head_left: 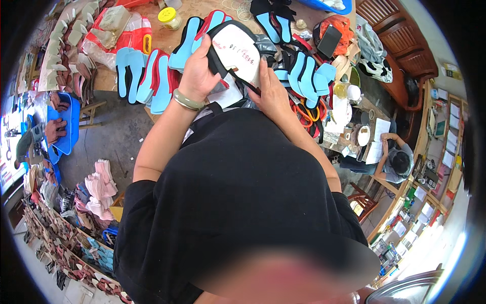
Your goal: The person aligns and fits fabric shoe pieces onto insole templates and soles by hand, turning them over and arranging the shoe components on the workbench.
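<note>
While you hold the black-edged white piece [235, 50] up near the edge of the surface [190, 7], its hand-marked face is turned toward you and both your hands are on it. Your left fingers [203, 49] are closed around its left side, the thumb lower down; your right fingers [264, 71] hold the right edge, though how firmly they press, and what lies under the piece, I cannot tell.

If one side loosens before the other, the piece could swing down and drop onto the pale sheet [228, 96] below. Squeezing hard from both edges would probably bow it, since it looks soft, and a thumb dragged over the face might smudge the writing if the ink is fresh.

Just left of your left forearm, the blue-and-red insole-shaped pieces [161, 83] seem to overhang the edge, so a sideways sweep, or the bangle [189, 104] catching on one, could send them to the floor [116, 131]. Close by your right forearm lie orange-handled tools [302, 115], perhaps scissors; lowering that arm without looking could knock them. Farther off, the phone [330, 40] rests on a crumpled orange bag [346, 38], so a tug there might tip it.
</note>
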A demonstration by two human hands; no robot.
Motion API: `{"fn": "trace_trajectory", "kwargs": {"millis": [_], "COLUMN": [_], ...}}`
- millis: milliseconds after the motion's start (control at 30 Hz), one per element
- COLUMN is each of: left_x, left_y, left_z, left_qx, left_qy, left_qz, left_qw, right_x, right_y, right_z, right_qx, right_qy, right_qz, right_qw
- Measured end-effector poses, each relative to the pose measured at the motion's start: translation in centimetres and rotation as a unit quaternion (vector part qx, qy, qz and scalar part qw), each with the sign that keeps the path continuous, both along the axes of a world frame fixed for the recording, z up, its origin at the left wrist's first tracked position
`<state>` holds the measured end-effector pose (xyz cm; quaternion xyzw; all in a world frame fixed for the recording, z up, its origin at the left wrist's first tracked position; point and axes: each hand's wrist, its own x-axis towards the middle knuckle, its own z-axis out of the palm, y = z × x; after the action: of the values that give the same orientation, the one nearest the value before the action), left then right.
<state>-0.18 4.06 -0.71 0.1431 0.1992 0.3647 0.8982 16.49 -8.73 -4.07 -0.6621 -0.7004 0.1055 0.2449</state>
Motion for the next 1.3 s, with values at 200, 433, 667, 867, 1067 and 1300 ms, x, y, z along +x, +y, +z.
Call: {"fn": "trace_trajectory", "kwargs": {"millis": [200, 433, 667, 867, 1067, 1300], "left_x": [-2.8, -3.9, -3.4, -0.6, 1.3, 2.1], "left_y": [4.1, 6.3, 3.8, 3.8, 2.8, 0.0], "left_z": [-0.7, 0.0, -4.2, -4.0, -3.9, -2.5], "left_qx": [0.003, 0.018, -0.070, -0.074, -0.080, -0.078], "left_qy": [0.055, 0.046, 0.042, 0.050, 0.054, 0.105], "left_qz": [0.147, 0.190, 0.153, 0.076, -0.002, -0.040], "left_qw": [0.988, 0.980, 0.985, 0.993, 0.995, 0.991], "right_x": [3.6, 17.9, 21.7, 24.3, 26.1, 21.8], "right_y": [2.4, 12.8, 20.6, 17.8, 6.2, -1.3], "right_z": [-2.7, -11.1, -15.1, -14.5, -11.4, -8.2], "right_qx": [-0.019, -0.129, -0.145, -0.116, -0.062, -0.132], "right_qy": [0.103, 0.582, 0.590, 0.080, -0.064, -0.254], "right_qz": [-0.002, -0.237, -0.347, -0.298, -0.096, 0.037], "right_qw": [0.995, 0.767, 0.714, 0.944, 0.991, 0.957]}}
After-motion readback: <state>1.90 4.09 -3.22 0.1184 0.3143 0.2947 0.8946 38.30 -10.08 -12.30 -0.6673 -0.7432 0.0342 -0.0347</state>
